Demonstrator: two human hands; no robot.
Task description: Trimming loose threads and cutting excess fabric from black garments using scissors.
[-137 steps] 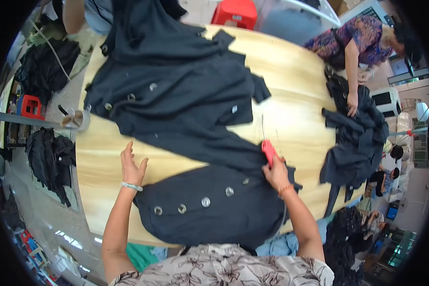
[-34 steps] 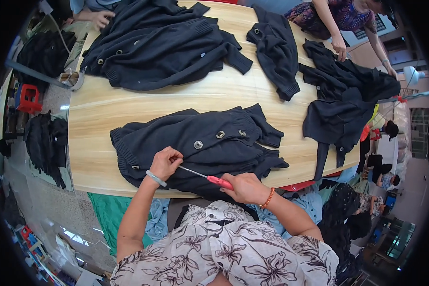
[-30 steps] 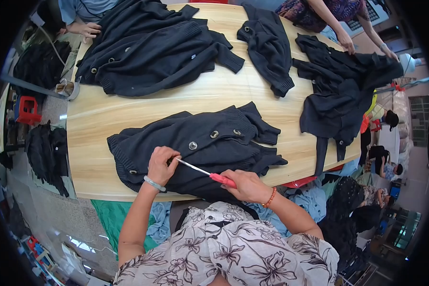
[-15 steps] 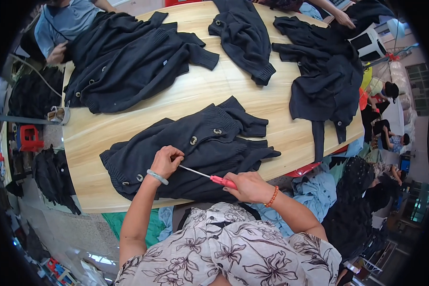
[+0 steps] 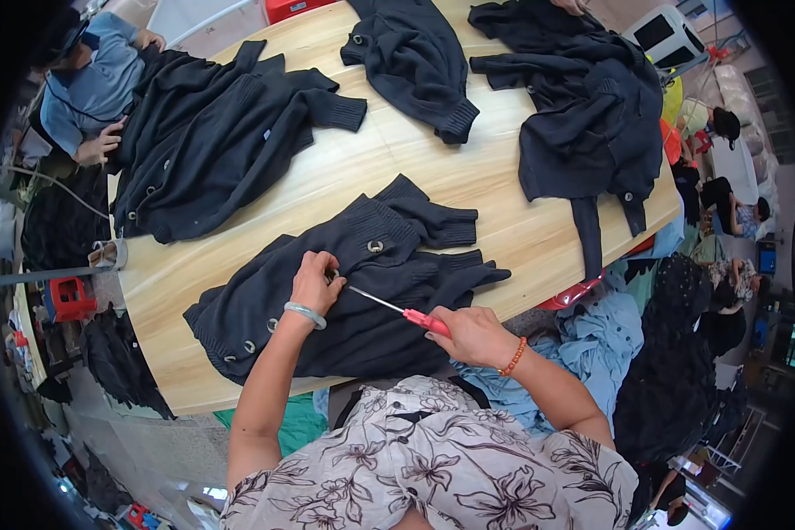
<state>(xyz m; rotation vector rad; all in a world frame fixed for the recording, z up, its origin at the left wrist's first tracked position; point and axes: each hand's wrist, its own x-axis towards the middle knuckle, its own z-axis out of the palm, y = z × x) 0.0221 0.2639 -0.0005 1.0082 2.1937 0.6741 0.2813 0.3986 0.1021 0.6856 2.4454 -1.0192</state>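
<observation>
From my seat far from the table, I have a dark knitted cardigan [image 5: 362, 331] spread along the near edge of the pale, wood-grained table [image 5: 490, 181], its body soft and creased, its hem and cuffs ribbed. Round buttons [image 5: 374, 247] with a mottled sheen run down its front in a slanting line, and the sleeves point off to the right, their ends flat and square.

The right hand [image 5: 473, 336] is closed firmly around the smooth red handle of a slim tool [image 5: 428, 321] – the bare metal shaft is straight and thin, slanting up and left toward the left hand [image 5: 314, 284]. That hand lies over the cardigan with its fingers curled and thumb drawn in close around one button; whether they actually pinch it or the cloth, I cannot tell. The shaft's tip ends just beside the left thumb, and I can't make out whether it touches the knit.

A smooth, pale bangle [image 5: 306, 315] circles the left wrist, a string of orange-red beads [image 5: 513, 357] the right. Beyond, three more piles of dark knitwear [image 5: 415, 75] lie rumpled on the wood – a co-worker in a blue top [image 5: 93, 84] rests a hand against the left one.
</observation>
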